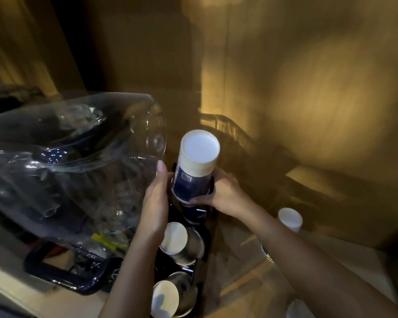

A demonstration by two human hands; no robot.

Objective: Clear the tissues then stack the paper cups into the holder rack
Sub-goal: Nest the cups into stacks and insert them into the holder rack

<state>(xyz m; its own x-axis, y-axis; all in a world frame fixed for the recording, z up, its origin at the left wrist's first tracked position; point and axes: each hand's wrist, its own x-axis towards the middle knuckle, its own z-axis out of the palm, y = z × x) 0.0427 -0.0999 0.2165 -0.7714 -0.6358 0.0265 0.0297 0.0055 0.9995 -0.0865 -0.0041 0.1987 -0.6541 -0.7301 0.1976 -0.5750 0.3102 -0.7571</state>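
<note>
An upside-down stack of paper cups point(194, 166), navy below and white at the base, stands in the far slot of a black holder rack point(202, 228). My left hand point(156, 198) presses flat against the stack's left side. My right hand point(221, 191) wraps around its lower right rim. Two more inverted cups sit in the rack nearer to me, one cup point(179, 243) in the middle and another cup point(170, 297) at the near end. A loose inverted cup point(290, 219) stands on the counter to the right. No tissues are visible.
A big clear plastic cover point(78, 161) lies tilted over glassware on a dark tray point(55, 274) at the left, touching my left fingertips. A wooden wall rises behind the rack. Another white object point(296, 308) shows at the bottom right edge.
</note>
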